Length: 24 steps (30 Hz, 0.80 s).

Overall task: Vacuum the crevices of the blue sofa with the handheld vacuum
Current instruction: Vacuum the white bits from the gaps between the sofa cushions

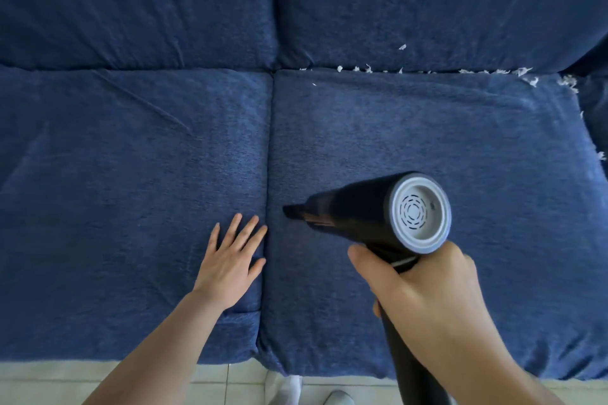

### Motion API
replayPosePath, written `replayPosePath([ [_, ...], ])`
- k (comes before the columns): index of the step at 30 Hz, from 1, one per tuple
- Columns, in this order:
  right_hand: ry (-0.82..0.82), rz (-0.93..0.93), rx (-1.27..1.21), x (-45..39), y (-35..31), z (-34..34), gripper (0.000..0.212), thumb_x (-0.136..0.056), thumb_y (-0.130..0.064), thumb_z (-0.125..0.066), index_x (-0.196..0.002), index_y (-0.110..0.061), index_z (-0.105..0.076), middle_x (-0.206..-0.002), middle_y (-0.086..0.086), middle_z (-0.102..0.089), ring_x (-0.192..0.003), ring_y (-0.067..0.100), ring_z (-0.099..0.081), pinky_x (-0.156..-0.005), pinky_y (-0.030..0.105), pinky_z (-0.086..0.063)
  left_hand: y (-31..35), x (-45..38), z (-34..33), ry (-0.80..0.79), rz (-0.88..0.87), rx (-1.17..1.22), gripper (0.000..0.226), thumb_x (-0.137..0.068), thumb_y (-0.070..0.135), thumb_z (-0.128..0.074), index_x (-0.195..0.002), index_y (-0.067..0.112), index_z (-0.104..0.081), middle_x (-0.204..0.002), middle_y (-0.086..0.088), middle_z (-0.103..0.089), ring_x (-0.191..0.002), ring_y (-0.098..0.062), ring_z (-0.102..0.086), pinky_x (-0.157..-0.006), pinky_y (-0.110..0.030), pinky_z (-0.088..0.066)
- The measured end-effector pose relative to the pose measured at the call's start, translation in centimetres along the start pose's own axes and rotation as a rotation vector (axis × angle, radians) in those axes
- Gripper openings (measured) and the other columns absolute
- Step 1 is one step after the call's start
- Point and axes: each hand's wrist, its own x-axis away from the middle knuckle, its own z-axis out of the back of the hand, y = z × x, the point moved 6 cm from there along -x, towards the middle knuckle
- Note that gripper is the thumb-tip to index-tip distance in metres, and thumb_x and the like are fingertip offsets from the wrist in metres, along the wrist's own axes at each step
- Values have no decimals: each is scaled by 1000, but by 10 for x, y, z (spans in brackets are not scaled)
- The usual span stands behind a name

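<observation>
I see the right hand (431, 302) clamped on the handheld vacuum (375, 217); left hand (230, 260) flat, fingers spread, on the blue sofa (131, 158) near its front edge, beside the centre crevice (269, 148).

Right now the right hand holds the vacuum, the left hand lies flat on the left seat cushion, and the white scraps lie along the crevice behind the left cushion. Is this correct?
One detail is wrong. In the head view the white scraps lie along the crevice behind the right seat cushion, not the left. The right hand does hold the vacuum, and the left hand lies flat on the left seat cushion.
</observation>
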Motion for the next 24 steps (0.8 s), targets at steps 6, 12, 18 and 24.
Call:
replayPosePath([
  [6,119,96,-44,-71,-25,25,38,-76,-41,-73,-63,-9,-58,-54,7,-65,-59,18,-64,-57,26,-49,18,-73,32,-19,73,170,63,-99,53,-19,-155,28,-10,-163,6,-8,-151,-25,-3,-120,-50,-6],
  [12,140,168,-38,-142,-49,34,30,-79,-34,-76,-66,-13,-59,-58,2,-65,-63,15,-63,-63,28,-48,38,-165,67,-2,57,294,67,-102,49,-28,-155,25,3,-163,7,8,-150,-21,6,-122,-42,-2],
  [18,168,185,-60,-196,-67,38,34,-78,-31,-78,-65,-6,-59,-61,11,-65,-68,26,-65,-67,33,-50,37,-238,84,-27,20,303,67,-102,47,-31,-155,22,0,-164,4,6,-150,-24,5,-122,-42,-3],
  [24,127,193,-79,-231,-81,37,36,-77,-28,-75,-65,1,-58,-60,16,-63,-62,28,-60,-59,30,-47,30,-286,89,-16,14,333,69,-101,50,-32,-155,21,0,-164,5,7,-150,-23,8,-122,-42,-1],
])
